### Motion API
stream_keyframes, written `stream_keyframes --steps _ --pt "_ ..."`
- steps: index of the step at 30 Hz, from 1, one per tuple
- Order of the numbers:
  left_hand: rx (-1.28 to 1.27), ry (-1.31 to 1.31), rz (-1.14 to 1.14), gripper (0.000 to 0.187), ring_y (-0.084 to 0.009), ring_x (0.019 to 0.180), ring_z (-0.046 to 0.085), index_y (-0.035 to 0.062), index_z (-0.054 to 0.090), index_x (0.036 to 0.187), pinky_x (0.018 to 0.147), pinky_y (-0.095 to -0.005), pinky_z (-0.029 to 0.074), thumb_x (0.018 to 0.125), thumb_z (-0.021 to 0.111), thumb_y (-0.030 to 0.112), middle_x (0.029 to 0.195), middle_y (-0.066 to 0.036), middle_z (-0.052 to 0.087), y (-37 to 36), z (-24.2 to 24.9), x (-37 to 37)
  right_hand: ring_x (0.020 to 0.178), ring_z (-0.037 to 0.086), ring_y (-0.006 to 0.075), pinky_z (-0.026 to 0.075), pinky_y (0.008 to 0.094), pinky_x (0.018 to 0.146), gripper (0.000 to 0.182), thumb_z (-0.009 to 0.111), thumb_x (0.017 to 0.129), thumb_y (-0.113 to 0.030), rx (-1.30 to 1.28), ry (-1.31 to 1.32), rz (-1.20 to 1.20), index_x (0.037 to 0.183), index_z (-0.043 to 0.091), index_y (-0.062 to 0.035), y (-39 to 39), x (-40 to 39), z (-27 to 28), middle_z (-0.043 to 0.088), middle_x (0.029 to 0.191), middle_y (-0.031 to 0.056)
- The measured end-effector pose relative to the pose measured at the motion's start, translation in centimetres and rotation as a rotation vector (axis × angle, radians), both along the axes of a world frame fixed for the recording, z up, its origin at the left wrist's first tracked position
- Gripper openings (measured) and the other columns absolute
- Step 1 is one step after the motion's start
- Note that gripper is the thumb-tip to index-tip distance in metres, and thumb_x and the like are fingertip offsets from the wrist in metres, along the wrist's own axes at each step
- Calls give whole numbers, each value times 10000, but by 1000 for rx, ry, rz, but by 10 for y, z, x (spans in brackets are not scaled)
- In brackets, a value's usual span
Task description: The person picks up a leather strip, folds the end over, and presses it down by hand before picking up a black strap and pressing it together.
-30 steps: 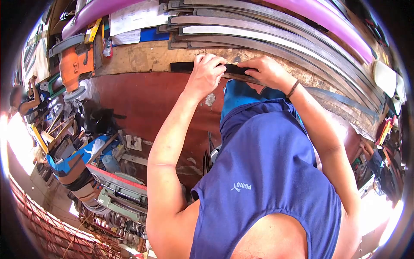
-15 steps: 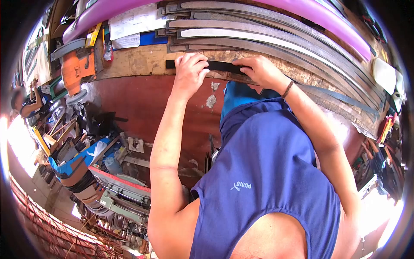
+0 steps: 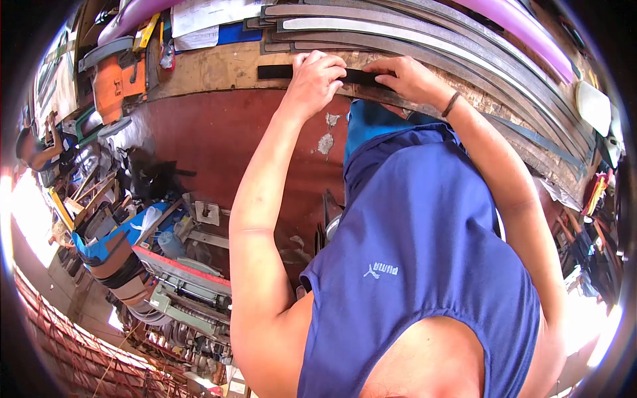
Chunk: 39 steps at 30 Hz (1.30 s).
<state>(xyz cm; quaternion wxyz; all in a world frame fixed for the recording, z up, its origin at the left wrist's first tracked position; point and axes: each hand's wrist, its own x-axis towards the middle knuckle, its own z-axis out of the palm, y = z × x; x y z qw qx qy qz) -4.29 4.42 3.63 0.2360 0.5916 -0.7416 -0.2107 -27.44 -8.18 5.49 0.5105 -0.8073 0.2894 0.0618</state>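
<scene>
A flat black strip (image 3: 275,71) lies along the near edge of the wooden workbench (image 3: 219,69). My left hand (image 3: 315,81) is closed over the strip with bent fingers, and the strip's left end sticks out beyond it. Farther right, my right hand (image 3: 411,78) pinches the strip between thumb and fingers. A short stretch of black shows between the two hands. The strip's right end is hidden by my right hand.
Long grey-brown strips (image 3: 371,41) lie stacked behind my hands, with a purple roll (image 3: 544,50) beyond. An orange clamp-like tool (image 3: 111,86) stands left, near papers (image 3: 206,16). A machine (image 3: 189,302) sits lower left; another person (image 3: 43,149) is at far left.
Both hands and the strip appear higher in the view, as the camera view has shifted. My left hand is farther right along the strip, closer to my right hand.
</scene>
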Motion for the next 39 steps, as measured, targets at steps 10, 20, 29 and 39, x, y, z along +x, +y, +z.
stream_keyframes --steps 10,20,29,39 --pt "22 -1 41 176 -214 1117 577 114 716 930 1019 -445 359 767 782 117 1094 30 672 3 3 3 1041 690 367 533 442 923 309 654 934 -164 -22 -23 -18 1220 684 -53 2 -1 -4 734 1101 185" --pt "61 -40 163 141 -231 1125 588 100 719 921 989 -424 388 790 762 126 1101 -1 689 15 7 32 992 674 418 531 489 859 272 692 905 -266 -140 88 -74 1050 676 -37 15 11 6 718 1006 207" --pt "52 -52 153 188 -228 1135 576 112 710 953 992 -428 379 779 776 95 1118 9 671 16 8 31 959 683 387 523 480 816 273 683 916 -286 30 22 -25 1039 664 -43 8 11 2 718 993 190" --pt "37 -12 74 218 -224 1150 582 116 729 991 1039 -445 371 780 787 106 1132 25 690 10 3 12 985 690 396 526 488 864 224 650 932 -198 -126 193 -168 1115 653 -69 22 18 6 728 988 189"
